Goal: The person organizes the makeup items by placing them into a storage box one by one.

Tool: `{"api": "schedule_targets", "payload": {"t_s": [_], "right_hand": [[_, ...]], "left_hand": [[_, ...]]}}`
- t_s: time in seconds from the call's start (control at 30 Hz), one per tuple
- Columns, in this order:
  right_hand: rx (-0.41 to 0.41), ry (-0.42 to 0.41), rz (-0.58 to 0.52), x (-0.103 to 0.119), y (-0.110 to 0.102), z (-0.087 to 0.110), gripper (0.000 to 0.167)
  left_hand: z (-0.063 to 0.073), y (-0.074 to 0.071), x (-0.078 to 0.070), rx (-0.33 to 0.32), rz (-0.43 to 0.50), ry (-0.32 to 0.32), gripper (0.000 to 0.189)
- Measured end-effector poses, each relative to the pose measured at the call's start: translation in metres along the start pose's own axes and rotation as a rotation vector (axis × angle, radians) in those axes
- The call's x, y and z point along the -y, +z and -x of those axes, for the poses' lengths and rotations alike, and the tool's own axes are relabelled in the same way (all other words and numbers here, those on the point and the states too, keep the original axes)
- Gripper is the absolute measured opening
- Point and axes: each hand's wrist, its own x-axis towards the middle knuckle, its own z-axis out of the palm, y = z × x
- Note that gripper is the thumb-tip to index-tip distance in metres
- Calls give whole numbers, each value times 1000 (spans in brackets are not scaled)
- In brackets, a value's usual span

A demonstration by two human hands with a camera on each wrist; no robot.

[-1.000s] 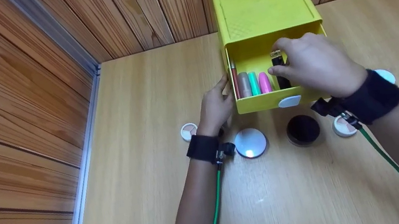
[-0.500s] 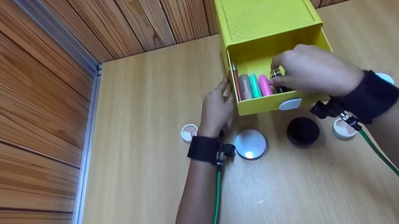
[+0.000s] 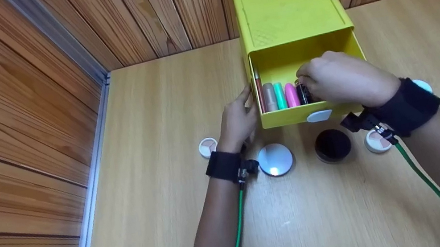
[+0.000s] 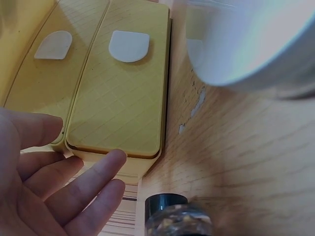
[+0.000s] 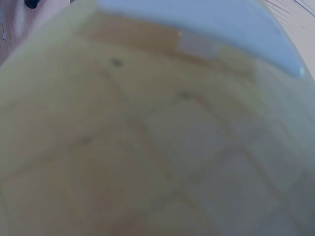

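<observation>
Yellow drawer box [image 3: 290, 7]: prob. light, stiff; brace sides. L hand [image 3: 239, 122] loosely spread by box's left side; R hand [image 3: 341, 79] in box, can't tell if gripping. Black tube [image 3: 302, 93], box's open front: prob. light, rigid, slick; pinch upper end.

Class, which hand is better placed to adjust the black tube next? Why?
Probably the right hand: it is over the open drawer, at the black tube. The left hand is outside, beside the yellow box.
</observation>
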Motion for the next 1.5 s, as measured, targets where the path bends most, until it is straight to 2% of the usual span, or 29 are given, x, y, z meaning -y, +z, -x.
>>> {"api": "schedule_targets", "payload": {"t_s": [0.3, 0.37, 0.43, 0.53, 0.67, 0.8, 0.87, 0.93, 1.0, 1.1, 1.17, 1.27, 1.3, 1.37, 1.5], "right_hand": [[-6, 74, -27, -1, -5, 10, 26], [-28, 87, -61, -2, -7, 14, 28], [-90, 100, -103, -2, -10, 20, 30], [-292, 126, -199, -7, -14, 30, 31], [-703, 146, -409, -24, -13, 43, 23], [-1104, 106, -691, -44, -3, 48, 16], [-1239, 78, -803, -55, 8, 48, 14], [-1297, 61, -922, -69, 22, 48, 13], [-1273, 80, -1048, -86, 39, 47, 12], [-1156, 135, -1205, -110, 68, 40, 17], [-1049, 195, -1274, -121, 84, 38, 26], [-879, 233, -1287, -128, 102, 37, 39], [-823, 223, -1272, -129, 107, 37, 43], [-736, 152, -1256, -130, 114, 38, 46], [-641, -7, -1172, -129, 123, 39, 35]], "left_hand": [[1, 3, -2, 20, 21, -2, 52], [1, 3, -1, 20, 22, 5, 51], [2, 2, 1, 13, 15, 12, 50], [2, 0, 4, -2, -9, 29, 49], [2, -1, 2, 2, 14, 38, 50], [2, -1, 1, 18, 58, 10, 52], [3, 0, 2, 17, 63, 1, 53], [4, 1, 1, 17, 59, -3, 54], [5, 3, 0, 19, 58, -1, 55], [6, 2, 3, 13, 56, 8, 55], [7, 3, 4, 11, 53, 15, 55], [9, 4, 7, 15, 44, 21, 55], [10, 4, 7, 20, 40, 19, 55], [12, 4, 7, 25, 30, 21, 56], [15, 2, 6, 24, 2, 44, 55]]}}
